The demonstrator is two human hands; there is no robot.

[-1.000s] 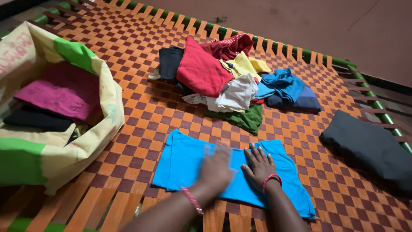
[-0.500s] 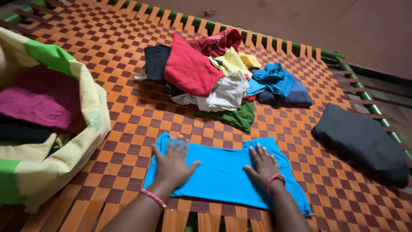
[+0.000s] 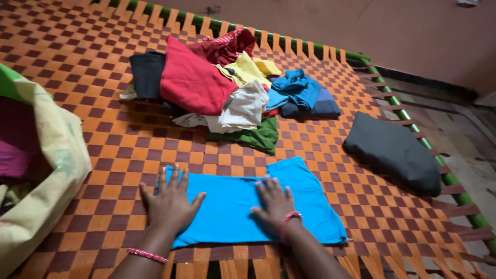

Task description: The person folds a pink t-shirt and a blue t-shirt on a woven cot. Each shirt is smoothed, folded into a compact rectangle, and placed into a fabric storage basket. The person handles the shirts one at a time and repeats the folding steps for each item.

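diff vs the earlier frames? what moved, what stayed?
The left hand slid from beside the right hand out along the blue garment to its left end, now pressing flat. The right hand stayed flat on the garment; the clothes pile and dark folded cloth are unchanged.

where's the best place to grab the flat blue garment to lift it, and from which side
Probably the two near corners of the bright blue garment, coming from the person's own side. It lies flat on the woven cot with its long edge towards them. The left hand already presses its left end, the right hand its middle, so each could slide out to a corner and pinch there.
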